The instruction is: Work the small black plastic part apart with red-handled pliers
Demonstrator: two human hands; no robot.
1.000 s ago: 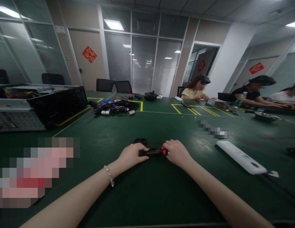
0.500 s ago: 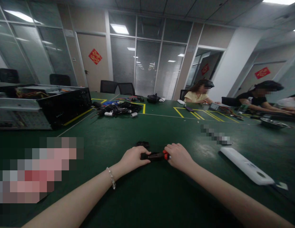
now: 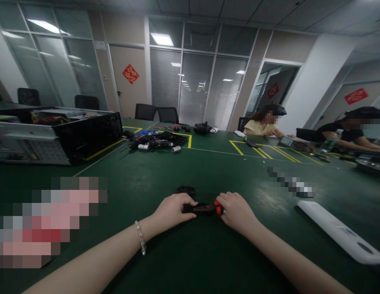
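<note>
Both my hands rest on the green table (image 3: 208,171) and hold one small dark tool with a red-orange collar (image 3: 205,209) between them. My left hand (image 3: 173,210) is closed round its black left end. My right hand (image 3: 237,211) is closed round its right end, just past the red part. A small black part (image 3: 186,190) lies on the mat right behind my left hand. A bead bracelet sits on my left wrist.
An open black computer case (image 3: 64,134) stands at the left. A heap of tools and parts (image 3: 153,142) lies further back. A white power strip (image 3: 340,234) lies to the right. Other people sit working at the far right, with yellow tape marks before them.
The view has shifted so the room appears lower and further right. My hands keep the same grip on the tool.
</note>
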